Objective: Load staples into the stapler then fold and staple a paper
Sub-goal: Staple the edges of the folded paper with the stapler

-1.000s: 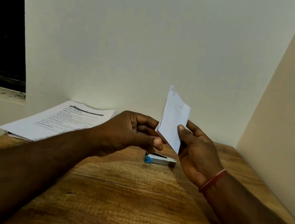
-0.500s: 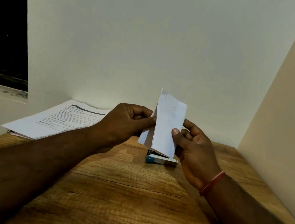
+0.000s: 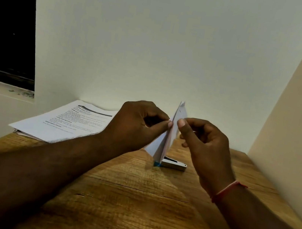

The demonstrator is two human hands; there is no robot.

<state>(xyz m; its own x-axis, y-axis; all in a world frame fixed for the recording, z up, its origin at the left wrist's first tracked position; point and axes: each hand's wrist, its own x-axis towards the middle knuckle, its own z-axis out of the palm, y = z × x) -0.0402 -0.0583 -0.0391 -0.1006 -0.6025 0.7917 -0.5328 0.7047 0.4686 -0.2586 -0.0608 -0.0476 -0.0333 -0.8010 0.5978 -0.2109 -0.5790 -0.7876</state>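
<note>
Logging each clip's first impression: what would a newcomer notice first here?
Two hands meet mid-frame above a wooden table, the left hand and right hand pinching a folded paper held nearly edge-on. Just behind the paper, a small stapler lies on the table. A printed stack of sheets rests at the far left by the wall.

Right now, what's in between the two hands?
In the head view, the folded paper stands nearly edge-on between the left hand and right hand, pinched from both sides by their fingertips.
</note>
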